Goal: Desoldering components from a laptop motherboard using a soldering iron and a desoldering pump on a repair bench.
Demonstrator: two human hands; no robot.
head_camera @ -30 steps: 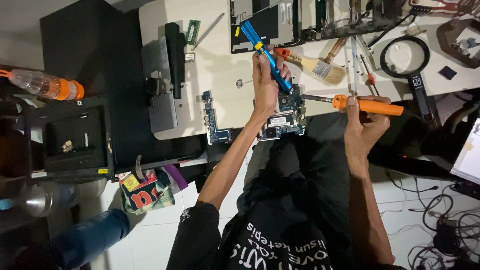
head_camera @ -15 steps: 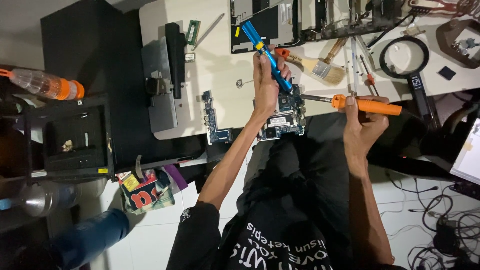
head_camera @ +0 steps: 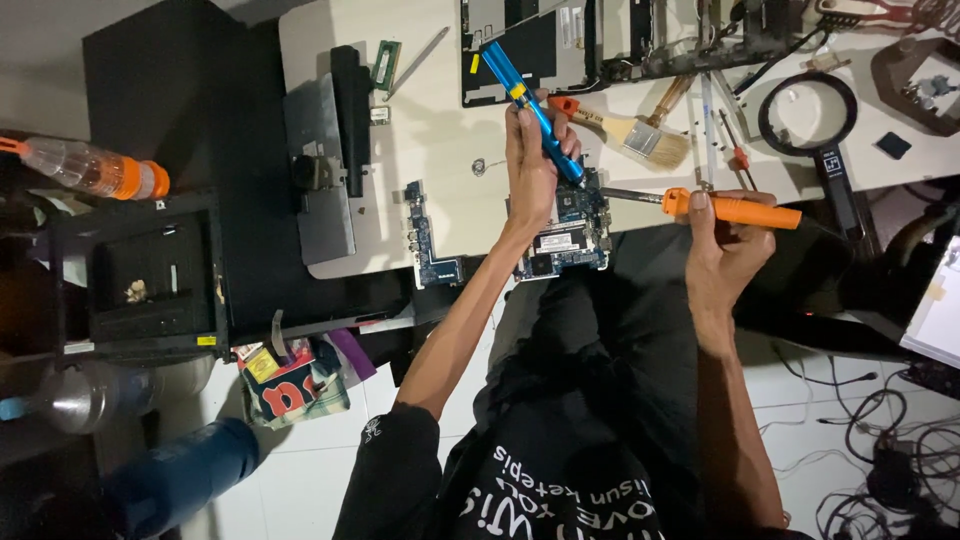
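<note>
A: Left hand wrapped tight round a blue pen-shaped tool, tip down on the blue circuit board at the near edge of the white table.

B: Right hand?

A: Closed on the orange-handled soldering iron, held level to the right of the board, metal tip pointing left, just short of the blue tool's tip.

B: Handling of the board?

A: Probably light, stiff, thin and fragile; crowded with small parts. Best gripped by the bare edges, never by the components. Partly overhanging the table edge above the lap, so likely easy to tip.

B: And the iron?

A: Light and rigid; to be held only by the orange grip, well back from the metal shaft.

B: Nearby clutter?

A: Paintbrush just beyond the hands, magnifying glass far right, a second narrow board to the left.
</note>
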